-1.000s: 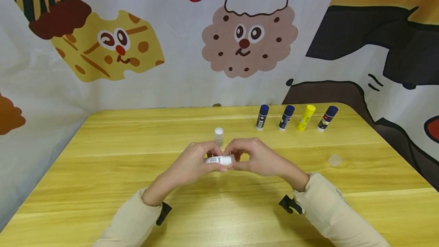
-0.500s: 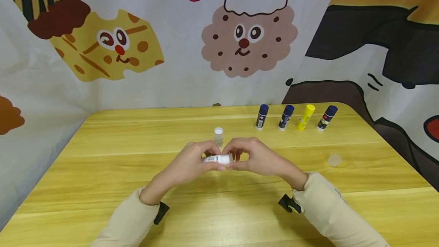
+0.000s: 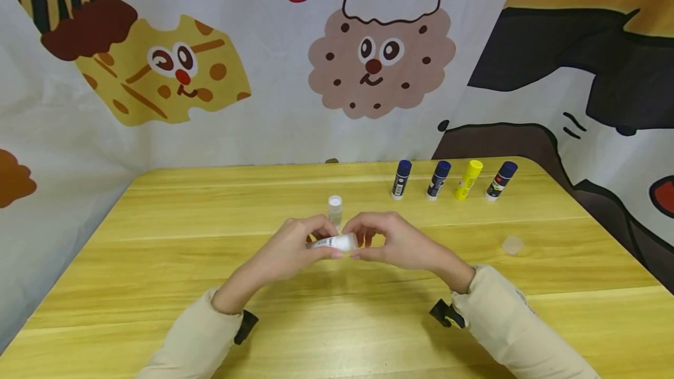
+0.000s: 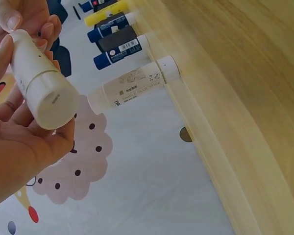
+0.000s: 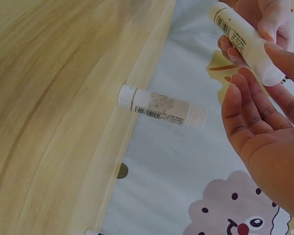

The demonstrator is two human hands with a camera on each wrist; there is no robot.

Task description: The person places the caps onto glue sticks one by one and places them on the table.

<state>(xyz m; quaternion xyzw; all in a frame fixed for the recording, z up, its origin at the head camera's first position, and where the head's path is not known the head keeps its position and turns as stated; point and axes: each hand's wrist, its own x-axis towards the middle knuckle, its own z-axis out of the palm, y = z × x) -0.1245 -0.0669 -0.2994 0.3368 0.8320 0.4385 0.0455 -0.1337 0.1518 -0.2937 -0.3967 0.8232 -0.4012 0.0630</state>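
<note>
A white glue stick [image 3: 342,243] with a pale, see-through cap lies nearly level between both hands, above the table. My left hand [image 3: 289,248] grips its body, thumb on the near side and fingers on the far side. At the capped end, the thumb and fingertips of my right hand [image 3: 397,243] pinch the cap; the right wrist view shows the thumb [image 5: 286,58] against it. Just beyond the hands a second white glue stick [image 3: 334,209] stands upright on the table, its printed label [image 4: 137,83] readable in the left wrist view.
At the back right stand a yellow glue stick [image 3: 468,180] and several dark blue-capped glue sticks [image 3: 401,180] in a row. A small translucent disc [image 3: 512,245] lies on the wooden table [image 3: 184,209]. Behind hangs a printed cartoon curtain [image 3: 274,121].
The held glue stick has tilted a little, its capped end rising slightly. My left hand has shifted slightly left with it, while the right hand stays nearly in place.
</note>
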